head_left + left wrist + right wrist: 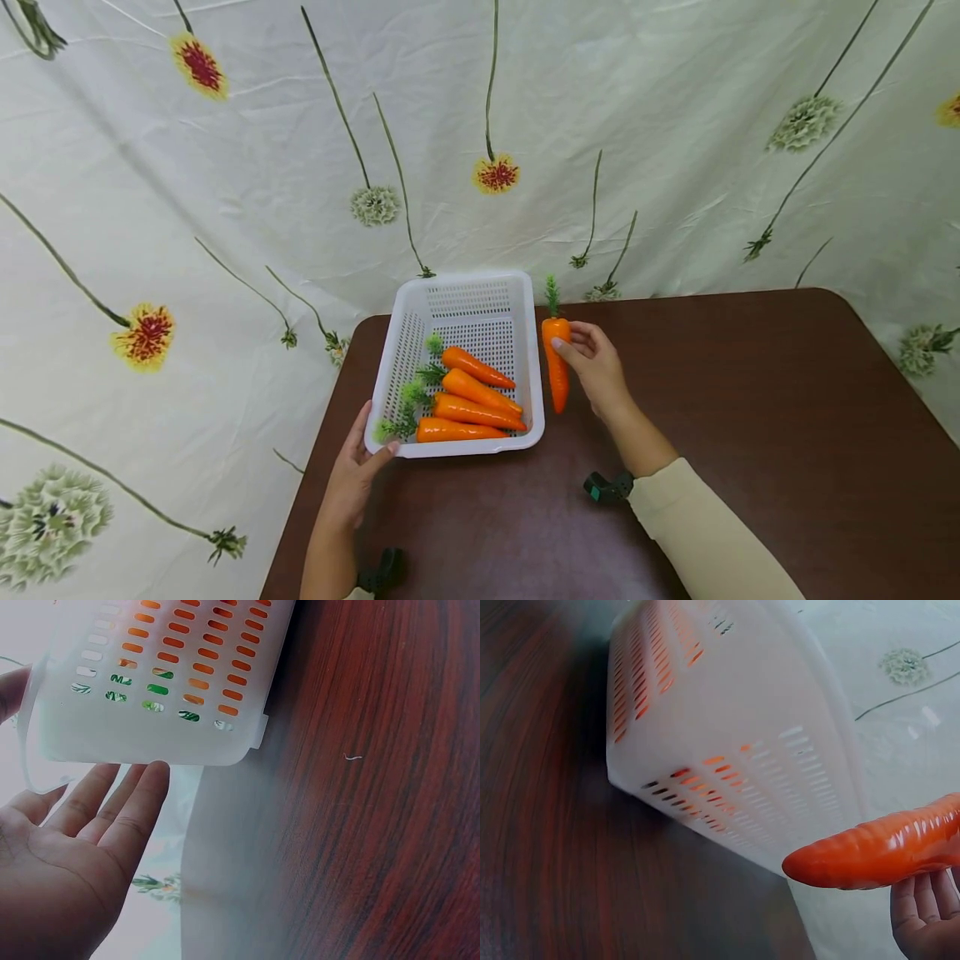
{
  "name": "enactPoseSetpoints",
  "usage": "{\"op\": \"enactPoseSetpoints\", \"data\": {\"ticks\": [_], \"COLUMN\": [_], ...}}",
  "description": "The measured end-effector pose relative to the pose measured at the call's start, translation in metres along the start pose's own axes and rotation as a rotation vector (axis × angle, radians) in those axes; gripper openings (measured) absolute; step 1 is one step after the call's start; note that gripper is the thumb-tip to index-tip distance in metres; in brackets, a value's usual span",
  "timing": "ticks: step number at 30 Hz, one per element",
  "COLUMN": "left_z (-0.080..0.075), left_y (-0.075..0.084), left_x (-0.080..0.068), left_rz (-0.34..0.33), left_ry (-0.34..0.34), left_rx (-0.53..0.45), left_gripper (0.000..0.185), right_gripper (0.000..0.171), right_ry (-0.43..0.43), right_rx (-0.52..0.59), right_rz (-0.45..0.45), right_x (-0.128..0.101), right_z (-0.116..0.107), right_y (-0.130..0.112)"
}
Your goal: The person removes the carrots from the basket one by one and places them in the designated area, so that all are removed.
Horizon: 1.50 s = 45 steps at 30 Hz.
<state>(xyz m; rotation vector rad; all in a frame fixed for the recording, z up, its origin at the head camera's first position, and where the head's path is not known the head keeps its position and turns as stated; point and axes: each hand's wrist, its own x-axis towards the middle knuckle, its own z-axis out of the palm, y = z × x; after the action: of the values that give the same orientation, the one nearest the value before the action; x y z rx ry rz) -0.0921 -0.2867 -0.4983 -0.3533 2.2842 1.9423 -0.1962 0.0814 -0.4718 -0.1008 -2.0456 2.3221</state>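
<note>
your right hand (596, 367) grips a loose carrot (557, 362) near its leafy top, thumb and fingers pinched round it, and holds it upright with the point hanging down just beside the right wall of the white basket (531, 367); from the right wrist view the carrot's tip (832, 864) is clear of the tabletop and level with the slotted wall (727, 750). your left hand (356, 475) lies with fingers straight against the basket's front left corner, thumb at the rim; the left wrist view shows the open palm (67, 847) and fingertips touching the underside edge of that corner, which looks slightly lifted or overhanging the table's left edge. the basket sits at the far left corner of the brown tabletop (750, 400), and four carrots (468, 400) lie side by side in its front half, leaves to the left. this looks like the carrying step: the carrot is in hand but not yet over the rim. the next move calls for you to lift it a little, bring it left across the wall, turn it to lie like the others, and set it in the bare back half, while the left hand steadies the basket.
</note>
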Motion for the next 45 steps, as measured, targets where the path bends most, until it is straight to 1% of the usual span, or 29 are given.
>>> {"op": "enactPoseSetpoints", "data": {"ticks": [5, 11, 20, 24, 31, 39, 45], "left_z": [0.000, 0.000, 0.000, 0.000, -0.001, -0.001, -0.001], "left_y": [0.000, 0.000, 0.000, -0.002, -0.003, -0.004, -0.004], "left_x": [0.000, 0.000, 0.001, 0.001, 0.001, 0.001, 0.002], "left_rz": [0.003, 0.006, -0.011, -0.007, 0.007, 0.012, 0.014], "left_ry": [0.003, 0.009, 0.008, 0.000, -0.002, -0.008, -0.002], "left_rx": [0.008, 0.017, 0.019, 0.013, 0.004, -0.009, -0.011], "left_gripper": [0.089, 0.090, 0.088, 0.088, 0.088, 0.087, 0.087], "right_gripper": [0.049, 0.051, 0.051, 0.053, 0.052, 0.054, 0.054], "right_ry": [0.011, 0.017, 0.035, 0.046, 0.060, 0.023, 0.014], "right_rx": [-0.005, -0.034, -0.077, -0.112, -0.144, -0.223, -0.280], "right_rz": [0.024, 0.040, 0.093, 0.110, 0.155, 0.202, 0.210], "right_x": [0.001, 0.003, 0.007, 0.008, 0.009, 0.011, 0.013], "right_z": [-0.005, -0.010, -0.018, -0.022, -0.025, -0.028, -0.030], "right_y": [0.009, 0.018, 0.030, 0.037, 0.043, 0.046, 0.047]}}
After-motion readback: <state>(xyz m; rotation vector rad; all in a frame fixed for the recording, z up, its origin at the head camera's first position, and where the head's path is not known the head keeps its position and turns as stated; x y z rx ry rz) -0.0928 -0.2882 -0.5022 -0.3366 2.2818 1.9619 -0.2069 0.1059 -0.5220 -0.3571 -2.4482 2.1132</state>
